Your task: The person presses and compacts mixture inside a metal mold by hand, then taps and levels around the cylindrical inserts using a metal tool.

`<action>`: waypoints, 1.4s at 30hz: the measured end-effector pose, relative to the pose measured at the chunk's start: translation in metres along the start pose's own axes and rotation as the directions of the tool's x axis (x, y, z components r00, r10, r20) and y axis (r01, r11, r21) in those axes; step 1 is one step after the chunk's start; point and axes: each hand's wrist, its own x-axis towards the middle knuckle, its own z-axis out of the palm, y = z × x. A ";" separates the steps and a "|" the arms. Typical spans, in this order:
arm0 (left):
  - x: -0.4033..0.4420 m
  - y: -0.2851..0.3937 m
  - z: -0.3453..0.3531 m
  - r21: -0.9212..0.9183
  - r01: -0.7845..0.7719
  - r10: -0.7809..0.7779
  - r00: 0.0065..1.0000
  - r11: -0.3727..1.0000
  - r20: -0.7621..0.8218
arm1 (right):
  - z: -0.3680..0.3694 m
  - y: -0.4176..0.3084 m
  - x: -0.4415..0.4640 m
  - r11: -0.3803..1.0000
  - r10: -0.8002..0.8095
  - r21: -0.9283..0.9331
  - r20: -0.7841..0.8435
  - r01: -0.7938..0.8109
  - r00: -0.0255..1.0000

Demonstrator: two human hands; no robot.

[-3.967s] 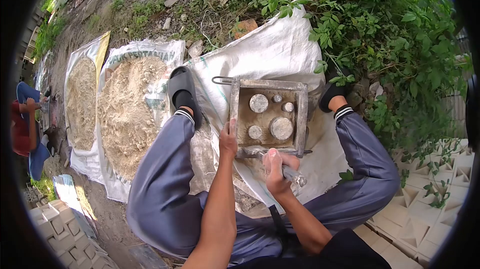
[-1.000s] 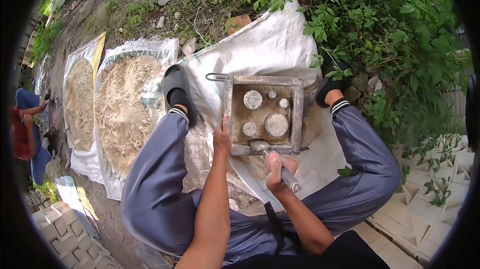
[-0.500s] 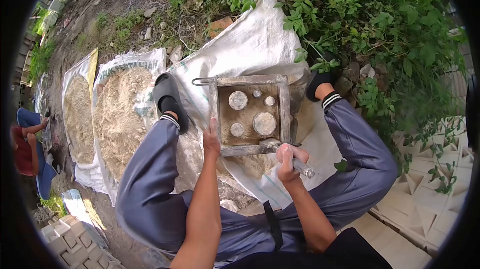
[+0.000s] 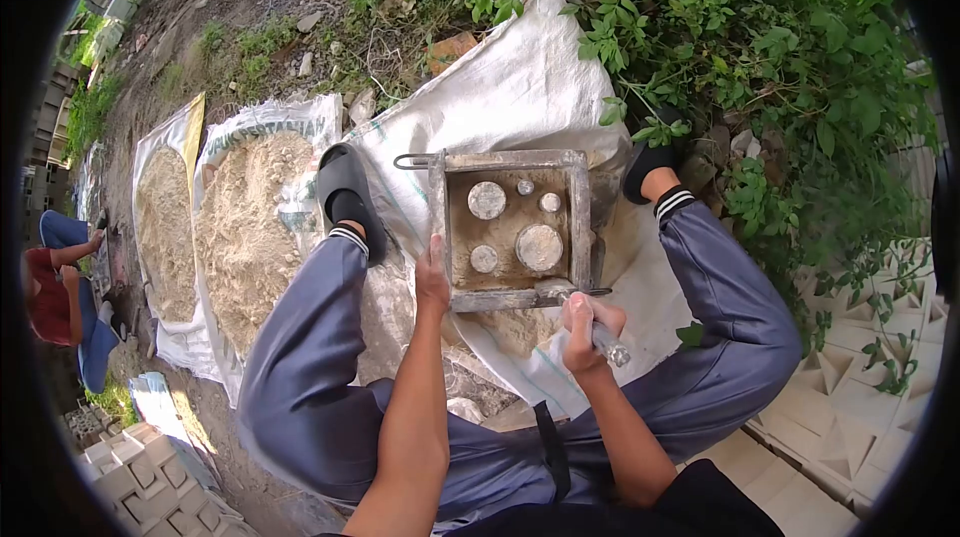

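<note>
A square, powder-coated mould frame (image 4: 508, 159) lies on a white woven sack (image 4: 500, 102). Several round, pale discs of different sizes, such as the large disc (image 4: 539, 248), stand up inside it from a sandy floor. My left hand (image 4: 432, 279) lies along the frame's left side, fingers stretched out against it. In my right hand (image 4: 590, 325), fingers wrapped round, is a short tool (image 4: 610, 349) with a thick, pale handle. The tool's far end lies at the frame's near edge, close to the right corner; its exact kind is unclear.
Two open sacks of sandy powder (image 4: 258, 222) lie to the left. Near them a person in a red top (image 4: 52, 297) sits at the far left. Green plants (image 4: 760, 67) crowd the right. Pale patterned blocks (image 4: 830, 377) stand at lower right, more blocks (image 4: 150, 477) at lower left.
The whole view has shifted slightly, so the scene sits a little further right. Both hands stay at the mould frame, and the tool remains in my right hand.
</note>
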 end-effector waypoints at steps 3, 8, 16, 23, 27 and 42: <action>-0.005 0.019 0.008 -0.015 -0.041 0.041 0.999 0.999 -0.023 | 0.010 -0.003 0.011 0.993 0.019 -0.115 0.133 -0.003 0.991; 0.000 0.001 0.001 0.046 -0.039 0.040 0.999 0.998 -0.019 | 0.017 0.009 -0.011 0.993 0.020 0.113 0.092 -0.031 0.996; -0.004 0.009 0.002 0.059 -0.049 0.051 0.998 0.997 -0.026 | 0.041 0.000 -0.011 0.999 0.043 0.025 0.176 -0.048 0.984; -0.004 0.005 0.001 0.084 -0.067 0.073 0.994 0.994 -0.076 | 0.068 -0.001 -0.013 0.983 0.094 0.145 0.118 -0.111 0.989; -0.005 0.010 0.007 0.033 -0.088 0.091 0.993 0.996 -0.071 | 0.078 -0.005 -0.006 0.980 0.174 0.066 0.179 -0.188 0.968; -0.006 0.010 0.009 0.093 -0.077 0.084 0.994 0.993 -0.073 | 0.086 0.004 -0.027 0.991 -0.121 -0.022 0.223 0.129 0.967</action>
